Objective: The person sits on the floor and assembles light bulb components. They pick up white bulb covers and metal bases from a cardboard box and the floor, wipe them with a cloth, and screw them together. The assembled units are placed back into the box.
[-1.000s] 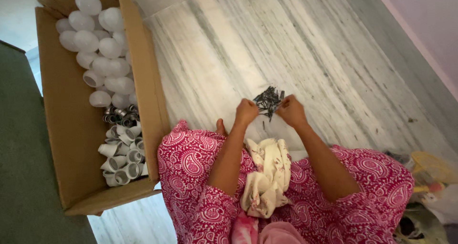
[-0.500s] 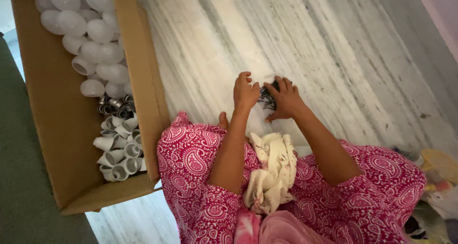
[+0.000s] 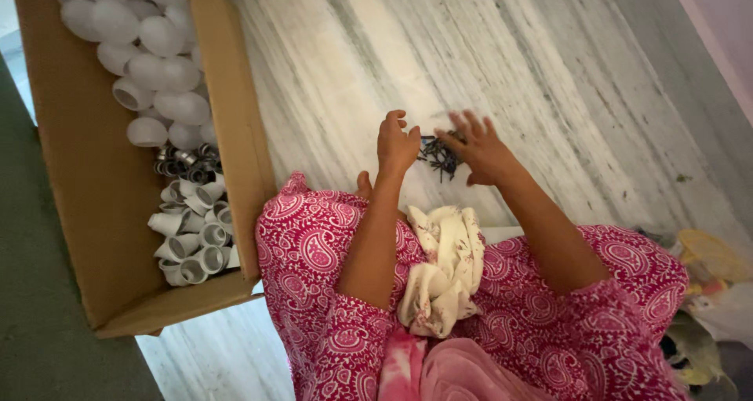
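My left hand (image 3: 394,142) and right hand (image 3: 480,146) hover over a small heap of dark screws (image 3: 439,155) on the marble floor (image 3: 549,79), just ahead of my knees. Both grips are empty: the left is loosely curled with thumb and forefinger near each other at the heap's left edge, the right has its fingers spread wide over the heap's right side. I judge the screws small, hard and light, each one stiff but the heap loose, so it scatters or rolls on the smooth stone at a careless push. A single one is best pinched by its shank between thumb and fingertip; a bunch is better scooped from both sides with cupped fingers. The floor ahead and to the right is open, with a wall further right. On my left a cardboard box (image 3: 94,213) stands close, its long side by my knee, holding white bulb domes (image 3: 149,64), white housings (image 3: 192,244) and small metal caps (image 3: 184,162). A cream cloth (image 3: 443,272) lies on my lap.
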